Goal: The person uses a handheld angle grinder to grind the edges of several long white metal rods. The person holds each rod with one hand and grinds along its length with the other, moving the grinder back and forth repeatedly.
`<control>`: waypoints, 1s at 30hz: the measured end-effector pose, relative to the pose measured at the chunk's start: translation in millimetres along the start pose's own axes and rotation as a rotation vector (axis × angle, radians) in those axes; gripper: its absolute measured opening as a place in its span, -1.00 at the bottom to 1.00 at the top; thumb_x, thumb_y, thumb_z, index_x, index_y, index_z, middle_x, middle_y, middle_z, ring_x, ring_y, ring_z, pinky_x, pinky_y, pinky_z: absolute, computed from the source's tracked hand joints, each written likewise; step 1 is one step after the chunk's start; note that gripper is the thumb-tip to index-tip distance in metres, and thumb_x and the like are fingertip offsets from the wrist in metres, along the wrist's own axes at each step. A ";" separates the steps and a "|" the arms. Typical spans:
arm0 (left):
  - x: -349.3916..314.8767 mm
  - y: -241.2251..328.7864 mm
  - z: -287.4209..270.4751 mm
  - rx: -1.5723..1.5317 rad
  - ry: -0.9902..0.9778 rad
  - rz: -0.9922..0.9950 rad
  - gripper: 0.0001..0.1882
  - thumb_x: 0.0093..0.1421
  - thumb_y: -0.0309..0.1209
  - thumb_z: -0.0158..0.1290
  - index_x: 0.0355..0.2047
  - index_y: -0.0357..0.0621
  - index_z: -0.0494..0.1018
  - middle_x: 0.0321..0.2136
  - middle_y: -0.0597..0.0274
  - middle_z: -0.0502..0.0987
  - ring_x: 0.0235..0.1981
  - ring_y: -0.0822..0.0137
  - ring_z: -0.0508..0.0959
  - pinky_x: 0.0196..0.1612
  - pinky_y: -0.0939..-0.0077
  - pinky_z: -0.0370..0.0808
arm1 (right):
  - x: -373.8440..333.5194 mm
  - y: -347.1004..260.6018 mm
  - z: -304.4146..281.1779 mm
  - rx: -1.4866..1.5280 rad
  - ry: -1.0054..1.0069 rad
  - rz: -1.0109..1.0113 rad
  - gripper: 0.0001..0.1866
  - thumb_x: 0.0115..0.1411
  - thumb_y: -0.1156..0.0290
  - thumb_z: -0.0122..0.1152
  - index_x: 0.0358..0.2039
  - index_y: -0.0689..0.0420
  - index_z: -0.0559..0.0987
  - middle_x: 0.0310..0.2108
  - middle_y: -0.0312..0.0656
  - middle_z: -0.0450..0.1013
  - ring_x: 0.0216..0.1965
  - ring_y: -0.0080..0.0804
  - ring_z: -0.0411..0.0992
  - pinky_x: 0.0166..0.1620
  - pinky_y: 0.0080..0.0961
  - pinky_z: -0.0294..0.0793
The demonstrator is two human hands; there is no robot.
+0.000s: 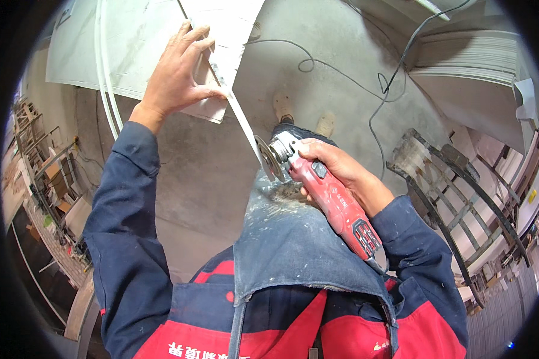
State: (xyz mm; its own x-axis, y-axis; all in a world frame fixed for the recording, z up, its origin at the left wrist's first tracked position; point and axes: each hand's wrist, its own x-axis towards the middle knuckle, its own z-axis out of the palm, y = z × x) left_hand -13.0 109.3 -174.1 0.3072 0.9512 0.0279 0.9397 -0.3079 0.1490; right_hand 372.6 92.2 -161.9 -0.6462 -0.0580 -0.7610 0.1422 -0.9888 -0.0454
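My left hand (179,75) is closed on a long, thin white strip (244,121), fingers over its far side and thumb on its near side. The strip slants from the far edge down toward my lap. In my right hand (356,176) is a red angle grinder (332,203), gripped round the body behind its metal head. Its round disc (271,159) is right at the strip's near end; whether the two touch, I cannot tell. Under my left hand lies a large white board (138,45), and a dusty denim apron (299,254) hangs below the grinder.
Two narrow white strips (103,66) lie across the board at left. A dark cable (335,69) loops over the concrete floor (233,197). At right are a metal-framed cart (461,203) and a stack of white panels (470,60). Cluttered shelving (48,161) stands far left.
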 end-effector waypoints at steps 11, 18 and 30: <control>-0.1 2.6 -1.0 -0.005 0.029 0.021 0.20 -0.29 0.46 0.43 0.29 0.02 0.45 0.44 0.12 0.35 0.56 -0.11 0.14 0.56 -0.04 0.20 | 15.5 3.3 -5.1 0.018 -0.030 -0.036 -0.67 0.41 0.09 0.25 -0.05 0.09 0.54 -0.35 -0.19 0.57 -0.59 -0.38 0.57 -0.54 -0.44 0.65; 1.1 1.6 -2.9 -0.023 0.018 0.025 0.19 -0.30 0.42 0.47 0.28 0.02 0.46 0.43 0.12 0.35 0.56 -0.13 0.14 0.56 -0.05 0.20 | 20.7 -1.0 -1.3 0.017 -0.020 -0.047 -0.66 0.39 0.10 0.25 -0.06 0.09 0.53 -0.34 -0.17 0.57 -0.59 -0.36 0.56 -0.54 -0.42 0.65; 2.0 4.0 -3.7 -0.027 0.011 0.008 0.18 -0.30 0.42 0.47 0.27 0.03 0.47 0.43 0.13 0.37 0.56 -0.11 0.14 0.57 -0.08 0.16 | 30.9 -16.4 -1.1 -0.001 -0.108 -0.050 -0.55 0.37 0.07 0.27 0.09 0.11 0.50 -0.32 -0.13 0.56 -0.57 -0.28 0.61 -0.53 -0.39 0.74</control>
State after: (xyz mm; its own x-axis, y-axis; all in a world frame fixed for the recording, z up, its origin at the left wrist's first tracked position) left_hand -9.3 110.0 -169.8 0.3128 0.9490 0.0401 0.9329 -0.3149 0.1749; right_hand 351.2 106.8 -185.4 -0.7298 -0.0235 -0.6833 0.1086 -0.9907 -0.0819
